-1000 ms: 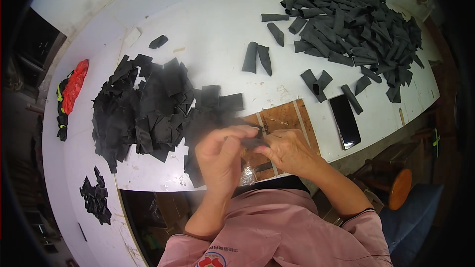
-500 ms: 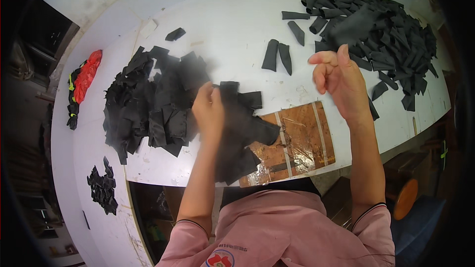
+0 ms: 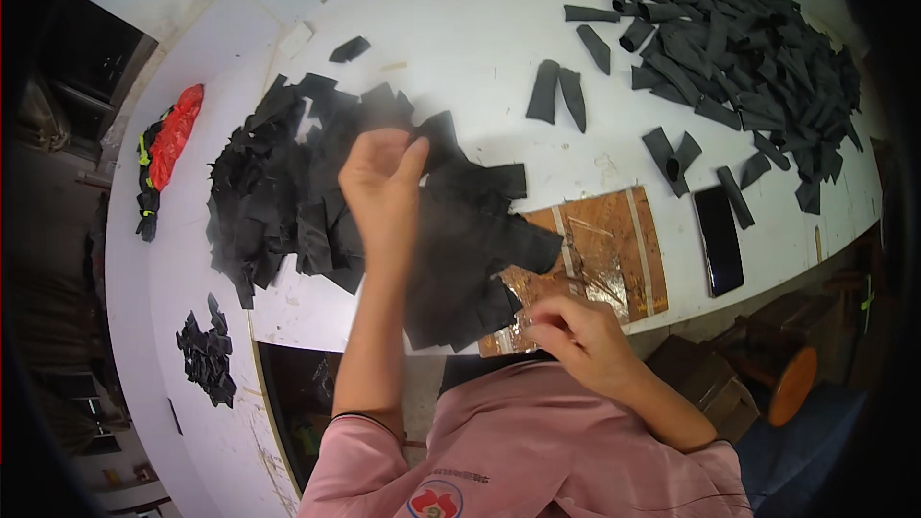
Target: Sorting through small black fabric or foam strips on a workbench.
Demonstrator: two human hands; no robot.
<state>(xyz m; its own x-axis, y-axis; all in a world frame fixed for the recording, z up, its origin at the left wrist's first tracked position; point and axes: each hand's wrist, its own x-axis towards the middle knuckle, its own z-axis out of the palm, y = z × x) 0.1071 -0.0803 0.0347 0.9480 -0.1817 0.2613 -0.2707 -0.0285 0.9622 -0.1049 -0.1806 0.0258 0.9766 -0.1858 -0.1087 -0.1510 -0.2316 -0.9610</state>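
Note:
Over the left heap of flat black fabric pieces (image 3: 278, 187), my left hand (image 3: 379, 168) pinches the edge of one black fabric piece (image 3: 437, 139) between thumb and fingers. More black fabric pieces (image 3: 451, 249) lie spread below it, reaching onto a brown board (image 3: 614, 249) with pale strips of tape. My right hand (image 3: 580, 338) is at the board's near edge, its fingers curled together close to the corner of the spread fabric. No piece shows in it.
Rolled black fabric tubes (image 3: 739, 67) form a large heap at the far right, with several loose ones nearby. A dark phone (image 3: 718, 240) lies at the right edge. Left are a red plastic bag (image 3: 177, 137) and a small black heap (image 3: 205, 355). A round stool (image 3: 793, 386) stands below right.
My right hand has come down and left from near the tube heap to the board. A tube pair and the phone now show where it was. My left hand now pinches a fabric piece.

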